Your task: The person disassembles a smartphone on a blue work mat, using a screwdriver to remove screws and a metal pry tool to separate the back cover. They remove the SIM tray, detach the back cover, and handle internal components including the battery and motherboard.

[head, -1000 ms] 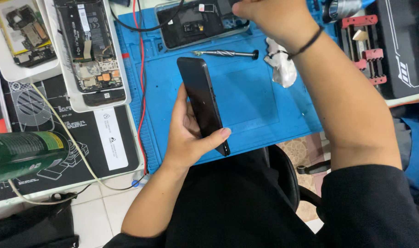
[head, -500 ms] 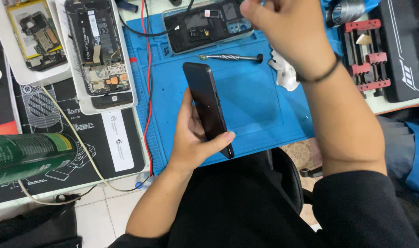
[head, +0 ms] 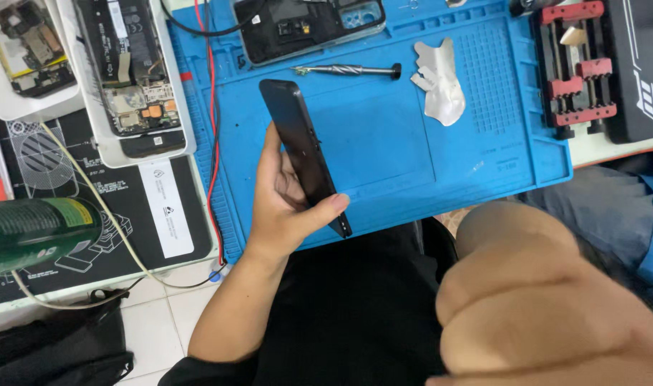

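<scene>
My left hand (head: 287, 207) grips a black phone (head: 303, 151): a slim glossy slab, tilted edge-on, thumb pressed across its lower end, fingers wrapped behind its back. It hangs above the near left part of the blue work mat (head: 384, 143), not resting on it. Small buttons show along the upper edge of the slab.

My right hand (head: 548, 307) is close to the lens, blurred, curled into a loose fist over my lap. Nothing visible in it; I cannot tell whether anything sits inside the curl.

The mat is soft-looking rubber, matte, with moulded ridges, a raised grid of small squares at the right and a smooth rectangle in the centre. On it:
- a slim metal screwdriver (head: 348, 70), spiral-knurled shaft, black tip end, lying flat near the far edge
- a thin shiny foil-like sheet (head: 441, 89), crumpled, irregular outline
- an opened phone (head: 308, 25), dark frame, innards showing, at the far edge

Left of the mat: a white tray (head: 176, 107) with another opened phone, boards and flex strips bare. A red wire (head: 212, 129) runs along the mat's left edge. A green cylinder (head: 33, 232) lies at far left. A red-and-black clamp fixture (head: 577, 71) stands to the right.
</scene>
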